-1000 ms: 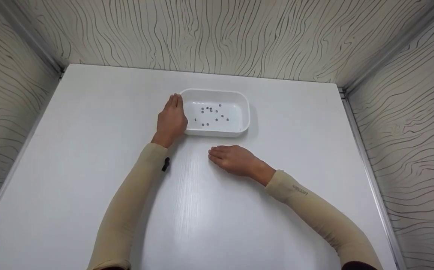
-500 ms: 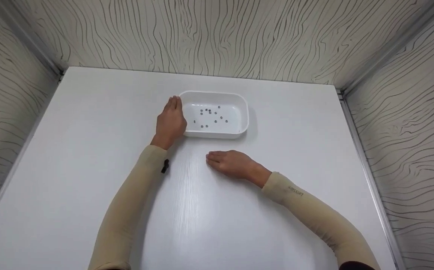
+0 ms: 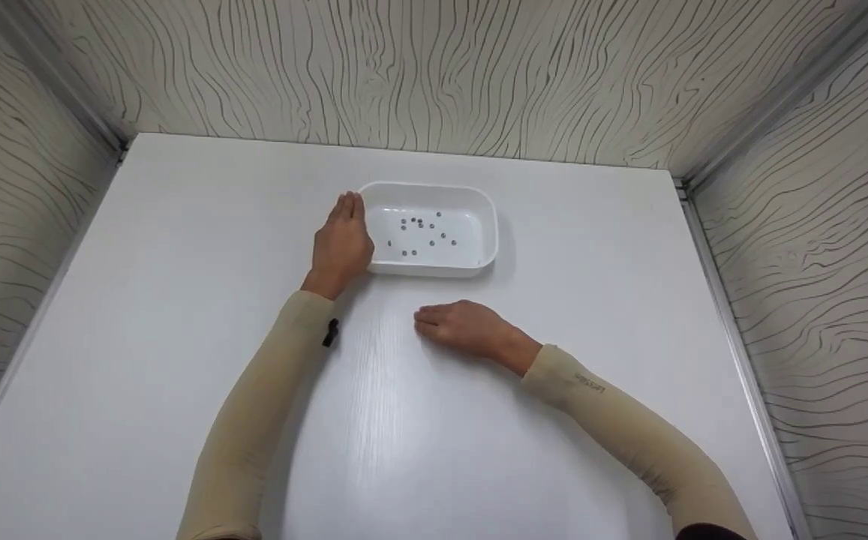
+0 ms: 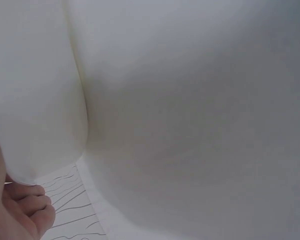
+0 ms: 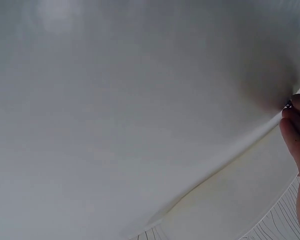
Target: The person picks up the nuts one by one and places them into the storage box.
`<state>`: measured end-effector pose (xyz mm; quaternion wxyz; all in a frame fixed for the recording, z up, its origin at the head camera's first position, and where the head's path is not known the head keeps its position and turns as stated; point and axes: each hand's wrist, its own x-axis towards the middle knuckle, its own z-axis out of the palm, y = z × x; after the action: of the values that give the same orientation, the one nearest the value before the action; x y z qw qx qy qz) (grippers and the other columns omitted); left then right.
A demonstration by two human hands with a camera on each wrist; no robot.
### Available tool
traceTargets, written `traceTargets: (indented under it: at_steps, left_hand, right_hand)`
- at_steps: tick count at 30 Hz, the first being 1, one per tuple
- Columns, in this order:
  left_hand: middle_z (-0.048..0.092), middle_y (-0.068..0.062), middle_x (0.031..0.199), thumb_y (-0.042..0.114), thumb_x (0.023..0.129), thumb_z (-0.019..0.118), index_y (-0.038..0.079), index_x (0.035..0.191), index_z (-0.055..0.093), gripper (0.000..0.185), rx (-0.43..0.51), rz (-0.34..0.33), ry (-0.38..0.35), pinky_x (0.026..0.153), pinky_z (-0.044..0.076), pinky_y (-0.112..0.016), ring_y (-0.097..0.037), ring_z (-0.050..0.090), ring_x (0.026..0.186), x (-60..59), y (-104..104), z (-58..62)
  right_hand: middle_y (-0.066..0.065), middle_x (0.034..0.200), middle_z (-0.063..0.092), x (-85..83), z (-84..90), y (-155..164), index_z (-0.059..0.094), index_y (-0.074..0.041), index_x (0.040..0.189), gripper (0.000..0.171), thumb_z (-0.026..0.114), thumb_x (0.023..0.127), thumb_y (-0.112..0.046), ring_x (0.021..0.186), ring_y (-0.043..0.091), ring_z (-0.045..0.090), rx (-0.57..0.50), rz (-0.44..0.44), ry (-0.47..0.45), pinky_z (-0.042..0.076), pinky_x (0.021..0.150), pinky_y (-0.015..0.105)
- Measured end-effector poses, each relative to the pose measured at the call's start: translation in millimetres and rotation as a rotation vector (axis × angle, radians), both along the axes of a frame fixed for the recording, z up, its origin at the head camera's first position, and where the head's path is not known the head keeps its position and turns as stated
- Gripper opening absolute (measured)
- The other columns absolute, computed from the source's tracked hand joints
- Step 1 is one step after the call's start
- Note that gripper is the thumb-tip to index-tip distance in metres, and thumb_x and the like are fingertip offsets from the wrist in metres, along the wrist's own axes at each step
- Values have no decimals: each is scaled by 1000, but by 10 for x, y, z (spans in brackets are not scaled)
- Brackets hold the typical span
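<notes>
A white rectangular tray [image 3: 434,270] with rounded corners stands toward the back of the table. Several tiny grey bead-like pieces [image 3: 432,243] lie scattered on its floor; their exact kind is too small to tell. My left hand [image 3: 343,244] grips the tray's left side, and in the left wrist view its fingers [image 4: 32,205] bend at the rim. In front of the tray, my right hand [image 3: 467,328] is low over the table, apart from it. The right wrist view shows its fingertips pinching a small dark bead [image 5: 288,104], which the hand hides in the head view.
The white table [image 3: 403,450] extends around the tray, with wood-line patterned panels [image 3: 434,75] behind and at both sides. Metal rails [image 3: 741,352] run along the table's side edges. A black tab [image 3: 331,332] sticks out beside the left sleeve.
The head view has tipped slightly, shifting everything a little down. My right hand has drawn slightly nearer to me, away from the tray. The left hand keeps its place on the tray.
</notes>
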<state>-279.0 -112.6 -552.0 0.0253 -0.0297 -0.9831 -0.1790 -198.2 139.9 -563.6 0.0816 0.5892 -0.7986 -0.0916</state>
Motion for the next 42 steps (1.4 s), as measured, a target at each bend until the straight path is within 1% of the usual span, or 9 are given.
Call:
traceTargets:
  at_steps: [5,9,14,17,20,24,28,37,42]
  left_hand:
    - [32,-25,170,14,111,33,-5,162,28,55,5,-4,4,130,36,-49,-37,31,161,-7,-9,-16]
    - [32,-25,170,14,111,33,-6,162,28,55,7,-10,11,129,36,-50,-37,31,161,4,-11,-20]
    - [33,-25,169,15,110,35,-6,162,29,56,4,-11,18,128,37,-50,-37,32,160,15,-8,-13]
    - [34,-24,169,14,110,36,-6,161,30,55,-4,-6,25,127,40,-50,-37,33,160,13,-10,-14]
    - [33,-23,170,15,111,35,-6,162,30,55,-4,1,7,127,39,-50,-36,31,160,6,-6,-18]
    - [32,-23,171,16,112,33,-5,162,28,55,-7,5,-12,128,38,-50,-36,30,161,6,4,-22]
    - [33,-24,170,16,111,33,-6,162,30,55,-17,2,3,128,38,-50,-37,31,160,5,2,-18]
    - [31,-25,170,16,111,33,-6,162,28,56,-20,-6,-7,129,36,-51,-38,30,161,-5,1,10]
    - [32,-25,170,16,111,33,-7,162,28,56,-16,-10,-3,130,35,-50,-38,30,161,-12,4,15]
  right_hand:
    - [1,119,80,13,43,-33,75,-9,113,23,75,92,0,107,15,78,27,-24,-14,66,84,29]
    - [0,111,81,29,64,-57,75,-9,104,19,75,90,2,98,14,79,24,-46,-34,66,75,29]
    - [-1,104,81,55,74,-82,75,-11,101,17,76,90,1,93,13,78,30,-78,-53,65,75,27]
    - [-1,104,81,67,74,-97,76,-11,101,14,76,91,-1,91,12,78,51,-85,-24,65,74,26]
    - [-1,104,81,78,64,-95,75,-10,99,10,76,92,-2,88,11,78,65,-77,21,65,72,24]
    - [0,106,81,89,40,-84,75,-9,100,9,74,94,-3,89,12,79,69,-52,83,65,72,24]
    - [3,109,81,93,26,-80,76,-7,106,12,74,95,-4,94,13,79,64,-23,122,66,73,25]
    - [5,116,81,90,74,-70,76,-6,115,20,73,96,-5,102,15,79,64,-16,101,66,79,27]
    - [4,119,80,89,133,-66,76,-8,119,24,74,95,-5,106,13,78,55,-29,115,66,84,26]
